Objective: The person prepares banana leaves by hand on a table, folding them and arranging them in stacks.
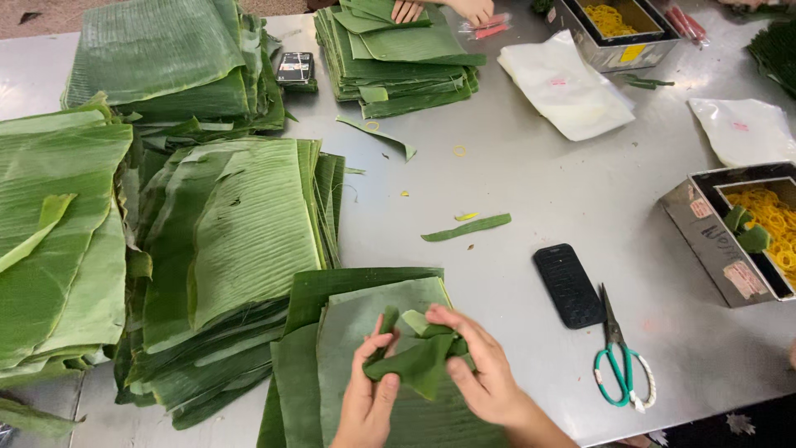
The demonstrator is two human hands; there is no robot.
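Head view: your left hand (pixel 369 398) and right hand (pixel 485 377), fingers closed, pinch folded leaf piece (pixel 419 361) at tabletop (pixel 531 182) near edge; wrists cut off, fold partly hidden.

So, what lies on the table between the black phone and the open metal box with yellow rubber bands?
In the head view, only the scissors with green handles lie near the phone; toward the box the table is bare.
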